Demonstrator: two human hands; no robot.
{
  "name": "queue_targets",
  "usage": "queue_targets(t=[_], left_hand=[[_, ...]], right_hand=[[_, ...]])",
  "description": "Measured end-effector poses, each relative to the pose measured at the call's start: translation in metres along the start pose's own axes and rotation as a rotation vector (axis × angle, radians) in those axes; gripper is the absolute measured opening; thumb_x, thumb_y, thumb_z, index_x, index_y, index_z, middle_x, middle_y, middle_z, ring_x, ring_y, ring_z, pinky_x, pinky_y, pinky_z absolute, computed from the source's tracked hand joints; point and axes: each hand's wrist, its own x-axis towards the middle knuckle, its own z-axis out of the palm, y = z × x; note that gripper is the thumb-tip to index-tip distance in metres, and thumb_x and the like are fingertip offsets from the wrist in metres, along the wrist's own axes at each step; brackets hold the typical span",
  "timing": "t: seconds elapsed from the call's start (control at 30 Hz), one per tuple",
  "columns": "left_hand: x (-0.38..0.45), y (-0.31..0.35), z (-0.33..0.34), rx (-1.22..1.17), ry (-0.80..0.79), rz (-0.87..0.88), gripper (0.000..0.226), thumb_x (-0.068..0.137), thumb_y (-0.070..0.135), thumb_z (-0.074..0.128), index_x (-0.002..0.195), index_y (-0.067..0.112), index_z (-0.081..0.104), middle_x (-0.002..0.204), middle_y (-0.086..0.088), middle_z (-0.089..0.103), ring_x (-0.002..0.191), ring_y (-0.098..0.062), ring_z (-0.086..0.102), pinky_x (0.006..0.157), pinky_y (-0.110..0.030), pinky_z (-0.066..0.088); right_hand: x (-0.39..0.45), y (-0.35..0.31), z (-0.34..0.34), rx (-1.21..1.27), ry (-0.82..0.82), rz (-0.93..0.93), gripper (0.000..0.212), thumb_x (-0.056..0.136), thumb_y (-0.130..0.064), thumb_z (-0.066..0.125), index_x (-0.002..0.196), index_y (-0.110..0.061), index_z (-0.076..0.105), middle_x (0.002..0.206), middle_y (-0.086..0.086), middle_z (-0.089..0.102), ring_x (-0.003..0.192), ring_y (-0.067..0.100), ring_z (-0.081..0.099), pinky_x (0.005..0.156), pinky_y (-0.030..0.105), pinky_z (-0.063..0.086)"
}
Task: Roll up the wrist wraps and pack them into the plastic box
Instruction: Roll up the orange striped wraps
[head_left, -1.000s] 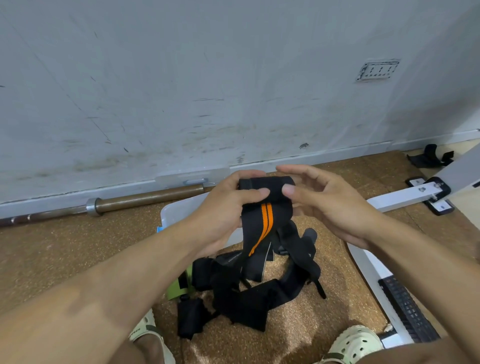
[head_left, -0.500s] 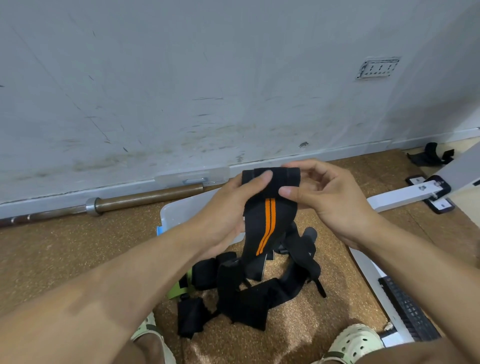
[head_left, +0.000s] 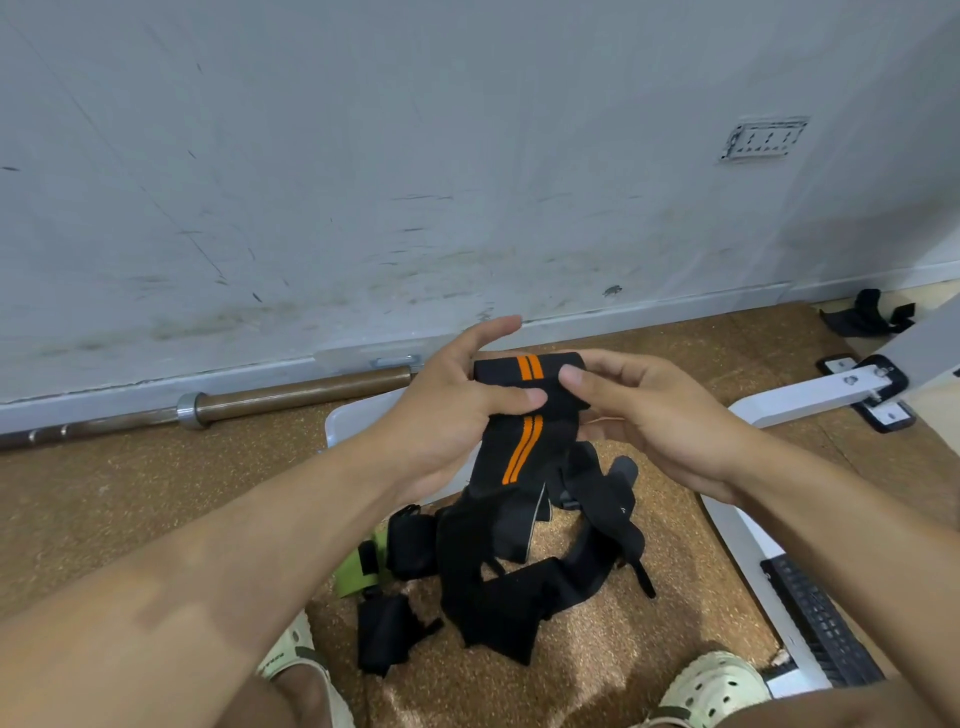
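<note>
A black wrist wrap with two orange stripes (head_left: 524, 447) is held up between both hands, its top end folded over into a small roll. My left hand (head_left: 447, 415) pinches the roll with thumb on the front. My right hand (head_left: 654, 421) grips the roll's right side. The wrap's loose tail hangs down into a heap of black wrist wraps (head_left: 519, 566) on the floor. The clear plastic box (head_left: 358, 421) lies behind my left hand, mostly hidden.
A barbell (head_left: 208, 408) lies along the wall base at left. A white bench frame (head_left: 810, 395) and its black foot pad (head_left: 821, 623) stand at right. A green strap (head_left: 353, 571) pokes from the heap. Another black wrap (head_left: 867, 314) lies far right. My sandalled feet are at the bottom.
The wrap's top end has been turned over once more, so orange stripes now show on the roll. Both hands stayed at about the same height.
</note>
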Motion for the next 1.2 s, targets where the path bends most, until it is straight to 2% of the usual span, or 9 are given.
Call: queue_targets(t=[0.17, 0.3, 0.43, 0.6, 0.7, 0.83, 1.0, 1.13, 1.2], left_hand=[[-0.001, -0.002, 0.000, 0.107, 0.041, -0.001, 0.075, 0.081, -0.009, 0.076, 0.140, 0.030, 0.054, 0.121, -0.014, 0.067, 0.110, -0.024, 0.069, 0.102, -0.042, 0.055], [-0.006, -0.004, 0.005, 0.200, -0.077, -0.080, 0.039, 0.093, 0.036, 0.069, 0.131, 0.028, 0.063, 0.120, 0.003, 0.074, 0.110, -0.015, 0.071, 0.103, -0.045, 0.053], [-0.005, -0.006, 0.009, 0.165, -0.102, -0.110, 0.053, 0.088, 0.061, 0.059, 0.132, 0.031, 0.064, 0.119, 0.004, 0.075, 0.111, -0.017, 0.071, 0.102, -0.050, 0.053], [-0.003, -0.006, 0.007, 0.092, -0.071, -0.106, 0.038, 0.098, 0.040, 0.060, 0.131, 0.022, 0.065, 0.120, -0.003, 0.075, 0.110, -0.022, 0.072, 0.095, -0.046, 0.056], [-0.001, -0.006, 0.003, 0.061, -0.072, -0.095, 0.038, 0.096, 0.028, 0.064, 0.132, 0.017, 0.063, 0.123, -0.007, 0.073, 0.114, -0.027, 0.069, 0.097, -0.050, 0.055], [0.003, -0.006, 0.000, 0.014, -0.052, -0.083, 0.031, 0.091, 0.009, 0.067, 0.120, 0.019, 0.062, 0.104, -0.001, 0.072, 0.100, -0.021, 0.069, 0.085, -0.041, 0.056], [0.001, -0.006, 0.000, 0.018, -0.043, -0.093, 0.052, 0.086, -0.011, 0.058, 0.125, 0.023, 0.062, 0.109, -0.006, 0.066, 0.097, -0.022, 0.066, 0.070, -0.032, 0.057], [0.000, -0.007, 0.003, 0.023, -0.031, -0.101, 0.063, 0.082, -0.019, 0.053, 0.129, 0.023, 0.060, 0.114, -0.011, 0.066, 0.098, -0.026, 0.065, 0.071, -0.034, 0.058], [-0.001, -0.006, 0.005, -0.025, -0.043, -0.113, 0.056, 0.086, -0.011, 0.058, 0.132, 0.023, 0.059, 0.115, -0.011, 0.069, 0.102, -0.028, 0.067, 0.076, -0.038, 0.060]], right_hand=[[0.000, 0.002, 0.000, -0.088, 0.086, -0.097, 0.045, 0.082, -0.014, 0.075, 0.126, -0.011, 0.068, 0.110, 0.009, 0.078, 0.101, 0.026, 0.077, 0.082, 0.031, 0.062], [0.000, 0.001, 0.000, -0.087, 0.202, -0.221, 0.052, 0.070, -0.015, 0.080, 0.120, -0.013, 0.069, 0.108, 0.010, 0.078, 0.096, 0.026, 0.077, 0.082, 0.035, 0.063], [-0.003, 0.001, 0.001, -0.114, 0.224, -0.301, 0.048, 0.064, -0.014, 0.083, 0.110, -0.018, 0.073, 0.104, 0.006, 0.078, 0.096, 0.019, 0.076, 0.079, 0.028, 0.061], [-0.003, 0.001, -0.002, -0.127, 0.222, -0.294, 0.047, 0.060, -0.010, 0.085, 0.104, -0.020, 0.075, 0.105, 0.004, 0.079, 0.104, 0.015, 0.074, 0.079, 0.026, 0.061], [-0.004, -0.005, -0.005, -0.003, 0.129, -0.164, 0.044, 0.065, -0.009, 0.080, 0.109, -0.013, 0.074, 0.109, 0.005, 0.079, 0.105, 0.017, 0.075, 0.082, 0.028, 0.062], [-0.003, -0.007, -0.007, 0.163, 0.076, -0.021, 0.043, 0.079, -0.017, 0.072, 0.121, -0.008, 0.071, 0.119, 0.011, 0.076, 0.111, 0.026, 0.073, 0.084, 0.032, 0.062], [-0.005, -0.005, -0.007, 0.131, -0.024, 0.102, 0.053, 0.083, -0.008, 0.071, 0.135, -0.010, 0.062, 0.124, 0.013, 0.074, 0.110, 0.029, 0.074, 0.085, 0.034, 0.063], [-0.007, -0.001, -0.008, 0.008, 0.061, 0.009, 0.058, 0.073, -0.002, 0.078, 0.129, -0.012, 0.067, 0.121, 0.010, 0.075, 0.104, 0.033, 0.075, 0.083, 0.037, 0.064], [-0.009, -0.002, -0.005, -0.017, 0.100, -0.064, 0.058, 0.070, -0.002, 0.080, 0.125, -0.014, 0.070, 0.114, 0.012, 0.077, 0.097, 0.035, 0.077, 0.081, 0.038, 0.064]])
